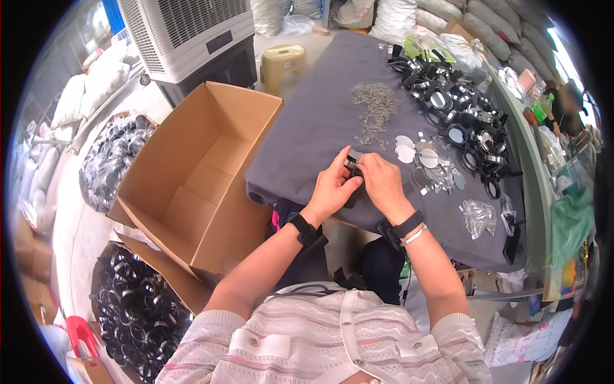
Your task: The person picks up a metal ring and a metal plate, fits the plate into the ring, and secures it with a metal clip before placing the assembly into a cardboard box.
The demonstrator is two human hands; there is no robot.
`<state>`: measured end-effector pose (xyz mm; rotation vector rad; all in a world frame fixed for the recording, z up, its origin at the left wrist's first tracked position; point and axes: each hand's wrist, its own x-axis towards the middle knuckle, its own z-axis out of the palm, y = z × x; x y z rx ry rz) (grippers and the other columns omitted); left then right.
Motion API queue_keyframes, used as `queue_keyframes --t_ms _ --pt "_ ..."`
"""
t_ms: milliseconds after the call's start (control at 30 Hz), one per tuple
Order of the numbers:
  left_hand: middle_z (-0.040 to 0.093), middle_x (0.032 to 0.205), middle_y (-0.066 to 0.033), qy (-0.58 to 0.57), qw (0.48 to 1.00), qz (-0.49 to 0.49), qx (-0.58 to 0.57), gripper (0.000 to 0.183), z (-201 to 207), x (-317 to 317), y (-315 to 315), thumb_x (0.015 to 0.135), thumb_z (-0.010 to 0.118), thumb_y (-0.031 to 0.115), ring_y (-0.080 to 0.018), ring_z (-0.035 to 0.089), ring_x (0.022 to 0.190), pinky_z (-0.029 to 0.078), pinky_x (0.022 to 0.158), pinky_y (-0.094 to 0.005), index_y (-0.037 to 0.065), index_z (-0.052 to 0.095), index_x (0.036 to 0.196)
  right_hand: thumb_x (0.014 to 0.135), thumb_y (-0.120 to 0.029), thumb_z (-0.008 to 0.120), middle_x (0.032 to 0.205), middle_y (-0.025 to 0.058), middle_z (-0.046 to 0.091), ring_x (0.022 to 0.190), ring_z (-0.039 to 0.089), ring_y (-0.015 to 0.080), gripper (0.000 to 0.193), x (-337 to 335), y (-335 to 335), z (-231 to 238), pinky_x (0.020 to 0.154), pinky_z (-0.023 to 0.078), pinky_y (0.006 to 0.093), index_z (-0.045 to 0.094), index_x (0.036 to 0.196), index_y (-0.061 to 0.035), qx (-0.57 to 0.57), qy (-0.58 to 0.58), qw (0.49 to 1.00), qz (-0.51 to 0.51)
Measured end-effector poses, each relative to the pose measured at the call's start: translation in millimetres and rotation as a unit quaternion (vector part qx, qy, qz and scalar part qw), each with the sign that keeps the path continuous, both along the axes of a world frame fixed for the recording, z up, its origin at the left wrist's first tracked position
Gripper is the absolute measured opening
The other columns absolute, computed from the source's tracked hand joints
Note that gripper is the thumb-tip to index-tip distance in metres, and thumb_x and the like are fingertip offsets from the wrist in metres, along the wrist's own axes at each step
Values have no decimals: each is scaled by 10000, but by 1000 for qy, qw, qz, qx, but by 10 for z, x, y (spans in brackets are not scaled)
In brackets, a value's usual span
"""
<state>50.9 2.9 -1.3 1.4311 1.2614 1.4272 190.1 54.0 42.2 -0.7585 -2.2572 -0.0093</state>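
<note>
Near the front edge of the grey cloth-covered table (307, 121), both my hands grip a small black ring-shaped part (350, 164) with a silvery rim. My left hand (331, 187) pinches it from the left between thumb and fingers. From the other side, the curled fingers of my right hand (382, 182) press against it, partly hiding it. Just right of my hands lie flat silver discs and small metal plates (430, 159). Beyond them is a scatter of tiny metal pieces (376, 105). A large heap of black ring parts (457, 112) with shiny faces covers the table's right side.
An open cardboard box (192, 173) stands left of the table. Below it is a container of black rings (134, 307); further left sit bagged parts (118, 160). An air cooler (192, 38) and a yellow stool (283, 67) stand behind. A clear plastic bag (478, 217) lies at the table's right.
</note>
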Motion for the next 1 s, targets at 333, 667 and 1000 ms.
queue_keyframes --t_ms 333,667,1000 --pt "571 823 5 -55 998 -23 4 595 -86 -6 44 854 647 71 -37 492 633 415 529 -208 47 395 1393 794 -6 606 796 107 574 719 605 313 140 1 20 -29 587 485 397 487 859 -39 -35 32 999 21" --pt "569 761 17 -26 999 -26 -2 556 -73 -28 69 851 653 85 -25 480 577 409 471 -200 57 441 1363 722 21 587 764 107 552 713 603 302 173 16 6 -6 588 502 386 487 851 -36 2 -19 999 35" --pt "578 718 24 -66 996 -53 -24 379 47 -19 44 860 595 69 -23 492 565 397 431 -193 40 522 1231 770 2 604 793 105 591 718 618 287 123 59 29 -18 594 497 370 515 844 -39 -29 23 997 69"
